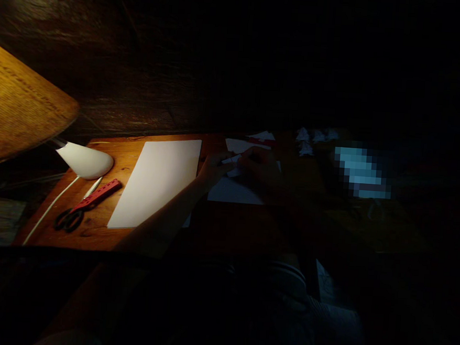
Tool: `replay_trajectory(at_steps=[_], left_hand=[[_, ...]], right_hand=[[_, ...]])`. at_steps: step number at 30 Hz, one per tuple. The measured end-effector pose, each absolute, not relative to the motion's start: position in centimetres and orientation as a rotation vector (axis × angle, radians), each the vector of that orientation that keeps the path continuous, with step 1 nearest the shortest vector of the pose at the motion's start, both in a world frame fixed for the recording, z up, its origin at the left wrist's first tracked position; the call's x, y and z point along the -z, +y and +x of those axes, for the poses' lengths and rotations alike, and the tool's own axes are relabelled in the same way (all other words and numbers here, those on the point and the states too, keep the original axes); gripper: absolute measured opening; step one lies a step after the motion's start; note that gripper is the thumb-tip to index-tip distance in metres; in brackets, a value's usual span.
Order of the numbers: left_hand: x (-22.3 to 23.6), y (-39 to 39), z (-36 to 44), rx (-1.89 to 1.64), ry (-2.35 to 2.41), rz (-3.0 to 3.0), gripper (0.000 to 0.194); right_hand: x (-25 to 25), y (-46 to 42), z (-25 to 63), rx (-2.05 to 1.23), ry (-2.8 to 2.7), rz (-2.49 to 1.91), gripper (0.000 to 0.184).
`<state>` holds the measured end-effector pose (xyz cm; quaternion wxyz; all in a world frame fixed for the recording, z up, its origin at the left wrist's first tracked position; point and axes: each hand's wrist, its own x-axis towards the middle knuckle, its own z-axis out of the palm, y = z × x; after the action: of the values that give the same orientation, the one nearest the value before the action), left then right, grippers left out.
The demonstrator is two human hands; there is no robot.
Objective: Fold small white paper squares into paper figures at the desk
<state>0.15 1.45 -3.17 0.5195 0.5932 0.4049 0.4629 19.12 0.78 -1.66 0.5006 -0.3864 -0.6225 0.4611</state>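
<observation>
In the middle of the dim table, a small folded piece of white paper [234,168] is pinched between my two hands. My left hand [213,167] grips its left side, and my right hand [256,163] has closed fingers at its right side. Shadow hides the finer fold lines. Beneath the hands lies a white sheet [236,192]. Just beyond them are another white paper piece [238,143] and a dark red item [262,141], too dark to name.
On the left stand a lamp [87,161] with a yellow shade [18,105], scissors [71,219] in a red cover, and a stack of white paper [158,183]. Several small folded paper shapes [305,148] sit back right, near a glowing blurred rectangle [359,172].
</observation>
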Motion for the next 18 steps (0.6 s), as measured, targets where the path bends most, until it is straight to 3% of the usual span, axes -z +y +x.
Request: replay_trajectory(at_steps=[18], left_hand=[[2.89, 1.37, 0.2, -1.074, 1.021, 1.489, 0.024]], right_hand=[[1.69, 0.79, 19.11, -1.137, -1.491, -0.924, 0.025]])
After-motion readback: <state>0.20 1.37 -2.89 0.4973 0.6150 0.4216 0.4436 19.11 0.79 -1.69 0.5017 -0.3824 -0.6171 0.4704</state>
